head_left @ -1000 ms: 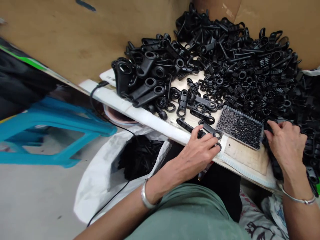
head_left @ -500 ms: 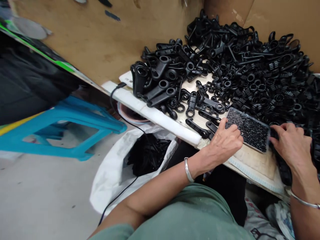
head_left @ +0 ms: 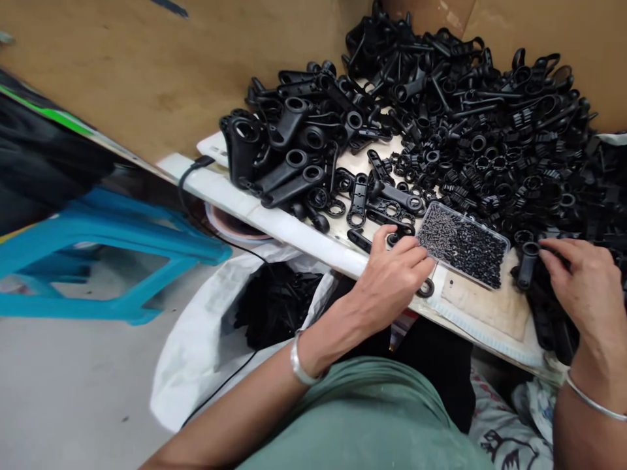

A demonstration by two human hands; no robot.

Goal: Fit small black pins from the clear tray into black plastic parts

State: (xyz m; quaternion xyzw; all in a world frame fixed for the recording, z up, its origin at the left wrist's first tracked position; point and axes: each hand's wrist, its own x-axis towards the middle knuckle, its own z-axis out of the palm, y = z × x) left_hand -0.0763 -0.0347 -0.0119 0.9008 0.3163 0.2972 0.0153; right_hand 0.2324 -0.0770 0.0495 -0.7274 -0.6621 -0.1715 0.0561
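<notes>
My left hand (head_left: 394, 274) is closed at the table's front edge, with its fingers curled round a black plastic arm piece. A ring end (head_left: 425, 288) shows below the fingers; the palm hides most of the piece. Just right of that hand lies a clear plastic box (head_left: 463, 245) of small dark screws, greyer at the left and blacker at the right. My right hand (head_left: 582, 281) is beyond the box's right side. Its thumb and fingertips pinch the ring end of a short black plastic arm (head_left: 528, 264), tilted above other black parts.
A large heap of black plastic arms and rings (head_left: 465, 137) covers the table against cardboard. Longer black handles (head_left: 294, 176) lie at its left. A white strip (head_left: 274, 215) lines the table edge. Below are a white sack (head_left: 196, 359) of black pieces, a cable and a blue stool (head_left: 112, 261).
My left hand has drawn back left from the screw box, and a ring end shows under its fingers. My right hand has lifted a black arm into view. The camera view has shifted.
</notes>
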